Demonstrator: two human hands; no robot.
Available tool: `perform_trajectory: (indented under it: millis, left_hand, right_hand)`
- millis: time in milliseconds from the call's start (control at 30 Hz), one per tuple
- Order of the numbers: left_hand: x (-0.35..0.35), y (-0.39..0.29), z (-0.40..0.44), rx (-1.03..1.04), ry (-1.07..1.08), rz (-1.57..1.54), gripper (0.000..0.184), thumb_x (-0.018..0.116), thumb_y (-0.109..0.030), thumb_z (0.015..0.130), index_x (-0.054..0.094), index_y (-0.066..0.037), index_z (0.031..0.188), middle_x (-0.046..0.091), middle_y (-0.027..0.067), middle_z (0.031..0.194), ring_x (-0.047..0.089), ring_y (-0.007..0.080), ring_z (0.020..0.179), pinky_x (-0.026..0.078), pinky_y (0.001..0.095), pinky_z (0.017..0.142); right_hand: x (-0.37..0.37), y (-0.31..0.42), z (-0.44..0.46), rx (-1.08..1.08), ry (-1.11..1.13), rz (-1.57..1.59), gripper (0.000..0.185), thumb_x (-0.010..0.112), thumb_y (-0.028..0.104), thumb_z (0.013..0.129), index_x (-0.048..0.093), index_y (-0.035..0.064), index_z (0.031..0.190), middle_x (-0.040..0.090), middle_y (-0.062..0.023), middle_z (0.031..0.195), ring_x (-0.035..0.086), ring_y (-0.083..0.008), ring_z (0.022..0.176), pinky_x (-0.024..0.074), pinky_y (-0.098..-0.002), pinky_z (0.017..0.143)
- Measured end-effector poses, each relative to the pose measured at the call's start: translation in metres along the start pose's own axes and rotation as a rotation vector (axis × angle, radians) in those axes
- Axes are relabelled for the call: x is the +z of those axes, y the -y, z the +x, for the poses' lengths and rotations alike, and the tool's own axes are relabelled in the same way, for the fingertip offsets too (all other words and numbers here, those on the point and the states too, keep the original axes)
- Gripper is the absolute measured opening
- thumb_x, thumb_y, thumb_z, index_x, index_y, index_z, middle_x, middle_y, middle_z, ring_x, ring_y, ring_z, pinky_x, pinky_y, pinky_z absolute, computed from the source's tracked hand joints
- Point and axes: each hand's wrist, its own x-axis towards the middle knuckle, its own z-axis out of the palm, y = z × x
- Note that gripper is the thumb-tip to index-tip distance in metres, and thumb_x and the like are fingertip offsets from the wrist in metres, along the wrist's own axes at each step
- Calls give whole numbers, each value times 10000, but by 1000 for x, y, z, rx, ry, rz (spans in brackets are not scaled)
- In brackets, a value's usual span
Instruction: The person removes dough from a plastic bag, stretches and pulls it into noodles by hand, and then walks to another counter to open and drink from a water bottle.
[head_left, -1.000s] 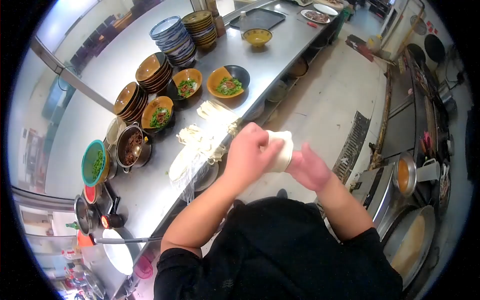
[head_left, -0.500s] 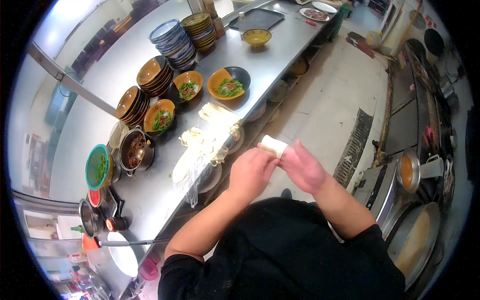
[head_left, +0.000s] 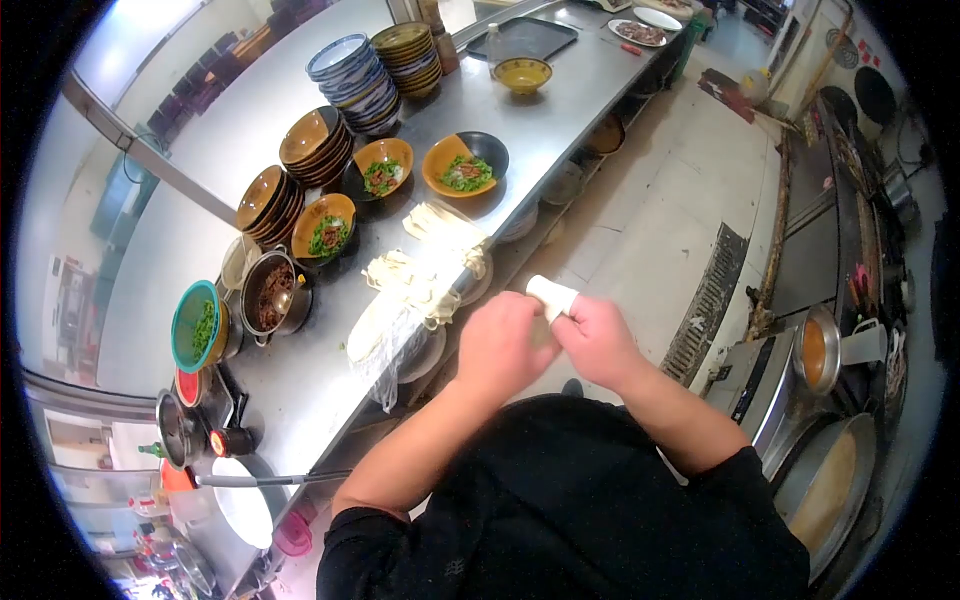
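Observation:
A pale strip of dough [head_left: 551, 298] is wrapped between my two hands, in front of my chest and just off the counter's edge. My left hand [head_left: 502, 343] is closed on its left end, fingers curled. My right hand [head_left: 597, 343] is closed round its other side, thumb on top. Left of my hands, more dough strips [head_left: 410, 287] lie in a pile on the steel counter, with plastic film [head_left: 392, 350] over a part. Flat strips [head_left: 445, 228] rest just behind the pile.
Three bowls with greens, one of them a black and orange bowl [head_left: 487, 153], stand behind the dough. Stacked bowls [head_left: 352, 82], a pot of meat [head_left: 278, 293] and a green basin [head_left: 186, 325] line the counter. At right are a stove and a large pan [head_left: 865, 450].
My right hand has gone from open, fingers spread, to closed on the dough. The dough first hung broad between my hands and is now a narrower wrapped band.

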Motion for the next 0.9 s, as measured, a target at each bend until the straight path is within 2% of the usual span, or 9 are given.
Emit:
perform_trajectory:
  millis: [67,200,267,300,467,500,567,667,900]
  left_hand:
    - [2,13,0,99,-79,199,160,671,-130,684,578,-48,785,564,105,729,556,313,676,464,372,655]
    - [-8,23,4,-106,155,101,144,631,-88,723,618,-29,853,619,98,781,587,265,714,472,336,692]
    - [-10,41,7,-953,215,-1133,153,576,-52,771,635,-13,907,653,80,841,610,193,771,475,303,743]
    - [-20,38,14,-990,111,-1281,135,520,-24,809,631,-11,884,651,51,867,609,141,810,471,272,778]
    - [-63,29,41,-714,-87,-1167,151,571,-79,843,594,-26,982,637,38,885,591,125,818,452,253,777]
    - [-70,25,47,-580,-144,-1076,158,590,-108,858,587,-29,995,634,33,886,584,116,819,448,251,774]
    - [-87,11,62,-370,-251,-927,124,597,-126,889,590,-28,963,630,22,851,576,91,771,444,228,721]
    - [-113,-20,82,-172,-435,-867,108,581,-114,908,587,-14,949,627,25,816,567,79,715,440,199,661]
    - [-105,-41,85,-98,-264,-779,141,581,-143,915,591,-9,958,607,17,837,548,60,736,436,188,666]
  right_hand:
    - [4,-10,1,-318,-182,-319,198,535,110,800,637,-19,910,621,-136,677,575,-133,597,459,-321,540]
    - [-27,-16,0,6,-42,-136,207,522,100,800,643,-22,917,653,-131,763,614,-179,686,480,-328,616]
    - [-43,-55,5,-6,44,640,230,521,123,809,640,-13,951,658,-110,825,621,-209,786,482,-342,693]
    - [-54,-66,1,79,144,972,253,523,143,812,629,-10,984,655,-105,862,613,-211,826,478,-347,718]
    - [-98,-339,-25,324,235,1729,382,430,239,876,525,-41,1118,613,-158,1021,601,-275,912,481,-448,832]
    - [-93,-336,-34,325,236,1729,382,430,239,876,525,-41,1118,613,-158,1021,601,-275,912,481,-448,832]
    - [-85,-327,-48,786,-524,1372,413,335,260,940,501,-42,1168,572,-183,1154,564,-343,1045,435,-483,941]
    - [-87,-356,-55,789,-679,1334,475,280,291,968,418,-65,1250,525,-211,1231,525,-377,1117,393,-493,1003]
    - [-67,-344,-37,651,-369,1421,430,306,287,970,475,-56,1167,554,-204,1123,556,-355,1025,447,-486,935]
